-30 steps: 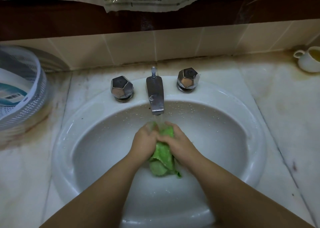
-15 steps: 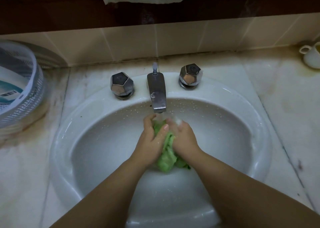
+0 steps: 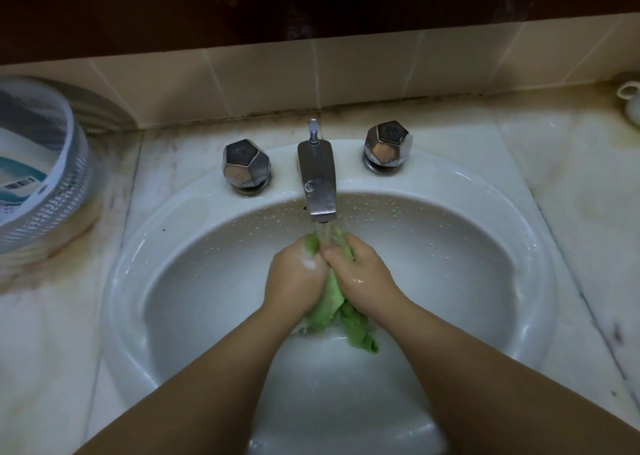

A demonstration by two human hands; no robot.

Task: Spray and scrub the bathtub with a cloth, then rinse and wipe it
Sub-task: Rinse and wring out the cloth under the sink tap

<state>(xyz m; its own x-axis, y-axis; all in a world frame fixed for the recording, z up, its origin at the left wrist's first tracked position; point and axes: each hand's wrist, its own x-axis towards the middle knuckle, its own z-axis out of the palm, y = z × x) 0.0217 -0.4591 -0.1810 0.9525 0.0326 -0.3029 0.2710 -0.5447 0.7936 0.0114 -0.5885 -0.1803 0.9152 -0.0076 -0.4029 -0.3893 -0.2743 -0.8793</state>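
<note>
So the green cloth (image 3: 330, 302) is bunched up between both hands, right in the middle of the sink basin (image 3: 194, 281), directly under the faucet spout (image 3: 318, 184). The left hand (image 3: 298, 278) has its fingers curled round the left side of the cloth, and the right hand (image 3: 363, 274) grips the right side, the two pressed together with the knuckles touching. The cloth's top pokes up above the fingers into the water stream (image 3: 325, 235), and one loose tail hangs below the right wrist toward the front of the basin. There's a bit of foam on the left hand.

One cloth, one spout, two faceted metal knobs: the left knob (image 3: 246, 165) and the right knob (image 3: 388, 145) sit either side of the spout at the back rim of the sink. Droplets speckle the basin wall under them.

At the desk's left edge is a white perforated basket (image 3: 52, 191) holding a label with a barcode, print too small to read. A white cup (image 3: 631, 100) is half cut off at the desk's far right corner.
</note>
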